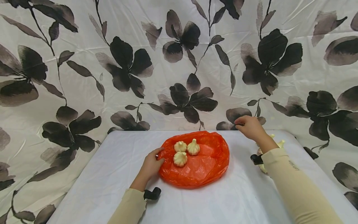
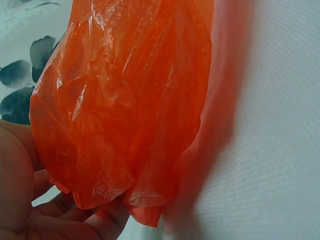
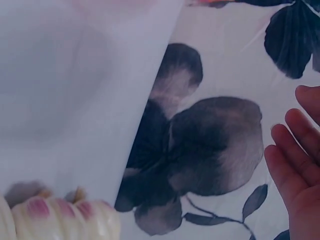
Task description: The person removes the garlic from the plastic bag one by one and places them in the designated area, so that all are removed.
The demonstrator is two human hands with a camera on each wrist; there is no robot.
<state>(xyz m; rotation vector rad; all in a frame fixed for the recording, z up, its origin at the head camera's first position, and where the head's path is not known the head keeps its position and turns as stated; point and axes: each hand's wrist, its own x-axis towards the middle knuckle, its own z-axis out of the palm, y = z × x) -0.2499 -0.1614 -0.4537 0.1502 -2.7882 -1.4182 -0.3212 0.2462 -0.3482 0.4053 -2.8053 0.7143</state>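
A red plastic bag [image 1: 207, 168], its mouth spread wide, lies on the white table. Three garlic bulbs [image 1: 180, 159] sit together inside it, toward the left. My left hand [image 1: 150, 163] grips the bag's left edge; in the left wrist view the crinkled bag [image 2: 130, 110] falls between thumb and fingers. My right hand [image 1: 251, 129] is raised over the table's back right, holding nothing. Its fingers [image 3: 287, 165] are loosely bent in the right wrist view. Below the right forearm are more garlic bulbs [image 1: 280, 143], partly hidden by the wrist and sleeve.
One garlic bulb with purple streaks [image 3: 65, 217] shows close up in the right wrist view. The white-covered table [image 1: 98, 186] ends at the back against a hanging floral cloth [image 1: 179, 62]. Each wrist carries a small black camera [image 1: 152, 193].
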